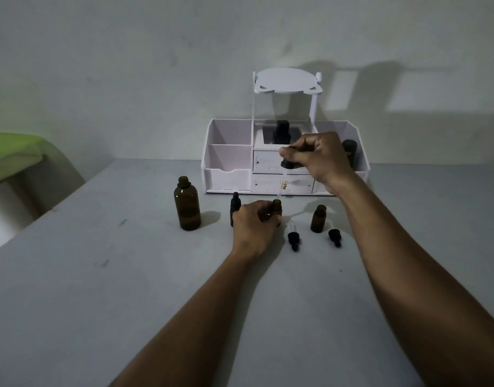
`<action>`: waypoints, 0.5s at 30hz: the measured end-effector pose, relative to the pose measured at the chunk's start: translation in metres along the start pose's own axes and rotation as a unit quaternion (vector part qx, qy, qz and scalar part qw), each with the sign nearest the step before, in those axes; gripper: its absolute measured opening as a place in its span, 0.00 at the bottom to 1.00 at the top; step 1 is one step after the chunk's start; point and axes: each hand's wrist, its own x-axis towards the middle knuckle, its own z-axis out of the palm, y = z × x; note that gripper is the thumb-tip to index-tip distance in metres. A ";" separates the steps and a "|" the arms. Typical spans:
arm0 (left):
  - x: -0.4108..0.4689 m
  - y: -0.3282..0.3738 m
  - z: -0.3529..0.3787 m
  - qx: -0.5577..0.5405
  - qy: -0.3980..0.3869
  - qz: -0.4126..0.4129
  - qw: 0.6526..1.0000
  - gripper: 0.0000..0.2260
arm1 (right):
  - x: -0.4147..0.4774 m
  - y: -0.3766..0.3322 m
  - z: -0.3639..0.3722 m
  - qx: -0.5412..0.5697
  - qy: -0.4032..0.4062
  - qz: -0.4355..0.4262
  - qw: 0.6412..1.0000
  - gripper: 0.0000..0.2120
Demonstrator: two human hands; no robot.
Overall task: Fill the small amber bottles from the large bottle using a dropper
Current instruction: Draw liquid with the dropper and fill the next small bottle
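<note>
The dropper (282,177) is in the air over the table (100,289), its glass tube slanting down so that the tip is just above the open mouth of one small amber bottle (277,205); some yellowish liquid shows in the tube. The right hand (315,157) pinches the dropper's black top between curled fingers and thumb. The left hand (254,222) rests on the table with its fingers wrapped around this small bottle. I count three small bottles: the held one, a capped bottle (235,203) just behind the left hand, and an open bottle (318,218) to the right, standing apart. Two spare droppers lie on the table in front - one (293,238) beside the left hand, one (334,236) near the open bottle. One large amber bottle (187,203) stands uncapped to the left. Behind everything, against the wall, is a white organizer (229,157), with a dark bottle (281,132) in its middle compartment and a dark container (349,150) in the right one.
</note>
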 end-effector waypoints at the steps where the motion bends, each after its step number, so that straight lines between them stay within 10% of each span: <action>1: 0.000 0.000 0.000 -0.001 0.000 0.001 1.000 0.13 | 0.000 0.000 0.000 -0.002 -0.001 -0.002 1.000 0.07; 15: -0.005 0.001 -0.002 0.013 -0.035 -0.013 0.999 0.25 | 0.003 -0.006 -0.010 0.021 -0.016 -0.013 1.000 0.07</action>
